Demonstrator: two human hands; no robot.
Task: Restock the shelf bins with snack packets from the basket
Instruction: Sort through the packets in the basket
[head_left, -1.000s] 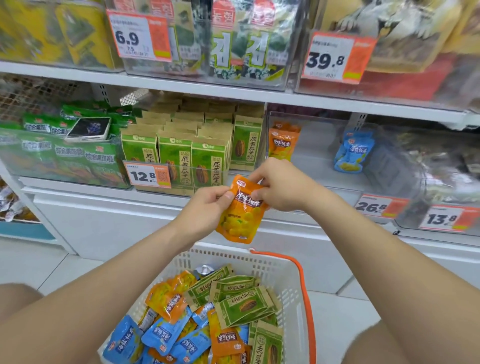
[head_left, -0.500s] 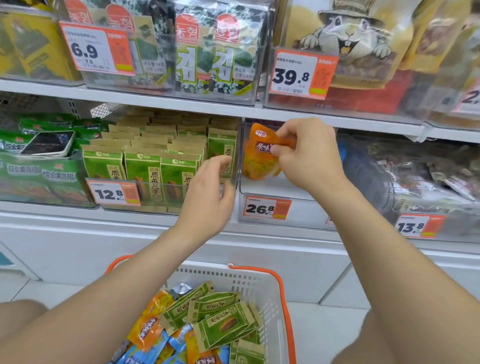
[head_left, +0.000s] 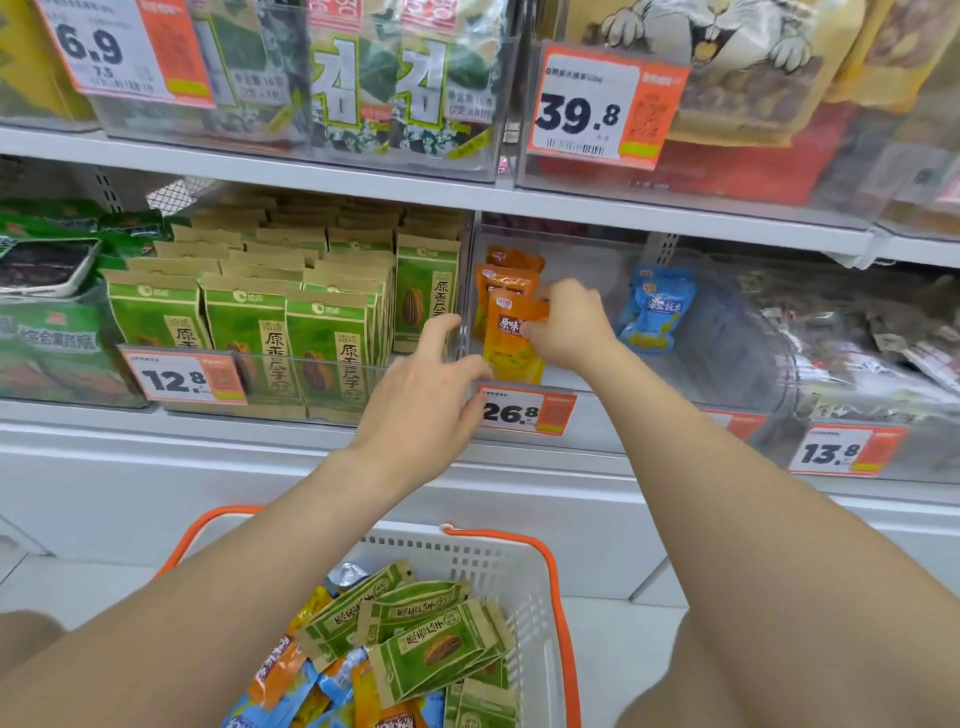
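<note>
At the front left corner of the clear bin (head_left: 597, 254), middle shelf: my right hand (head_left: 566, 325) pinches an orange packet (head_left: 511, 343) by its upper right edge. The thumb is in front, beside the label, and the other fingers are curled behind. Packet upright, label facing me, lower end down inside the bin behind the front wall. Two more orange packets (head_left: 506, 280) stand just behind it, along the left wall. Cannot tell whether the held one touches them.

Left hand (head_left: 421, 395) holds nothing. Fingers straight and spread apart, back of the hand up, in front of the seam between this bin and the one to its left. Forefinger tip reaches up beside the bin's left wall. Thumb tip lies at the left edge of the 26.8 tag (head_left: 535, 413) on the front wall; whether it presses there, cannot tell.

Right part of the same bin: one blue packet (head_left: 657, 312), upright, well apart from the orange ones.

Left neighbour bin: rows of green packets (head_left: 332, 332), packed tight, with a 12.8 tag (head_left: 182, 379) at its front.

Below, between my forearms: basket (head_left: 519, 566), white with orange handles. It holds a loose heap (head_left: 431, 644), green packs on top, orange and blue ones lower toward the near left.
</note>
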